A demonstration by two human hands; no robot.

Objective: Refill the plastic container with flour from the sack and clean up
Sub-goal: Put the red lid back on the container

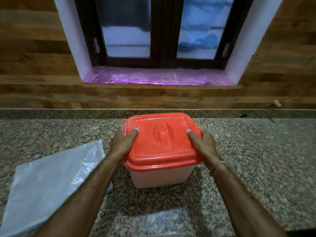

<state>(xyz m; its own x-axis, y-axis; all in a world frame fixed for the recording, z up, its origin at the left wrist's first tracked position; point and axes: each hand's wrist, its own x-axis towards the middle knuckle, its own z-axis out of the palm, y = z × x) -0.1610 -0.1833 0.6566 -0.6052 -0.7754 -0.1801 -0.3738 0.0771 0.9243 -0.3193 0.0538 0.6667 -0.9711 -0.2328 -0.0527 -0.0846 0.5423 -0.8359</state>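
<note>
A translucent white plastic container (pixel 159 177) stands on the granite counter (pixel 256 151) in the middle of the head view. Its orange-red lid (pixel 162 141) sits on top, lightly dusted white. My left hand (pixel 122 142) grips the lid's left edge, thumb on top. My right hand (pixel 202 144) grips the right edge the same way. A flat, clear plastic sack (pixel 51 182) lies on the counter to the left, partly under my left forearm. The container's contents are hidden by the lid.
A wooden wall panel (pixel 153 98) rises behind the counter's raised back ledge. Above it is a window sill (pixel 153 77) covered in pink-purple film, under a dark-framed window. Bare granite extends to the right of the container.
</note>
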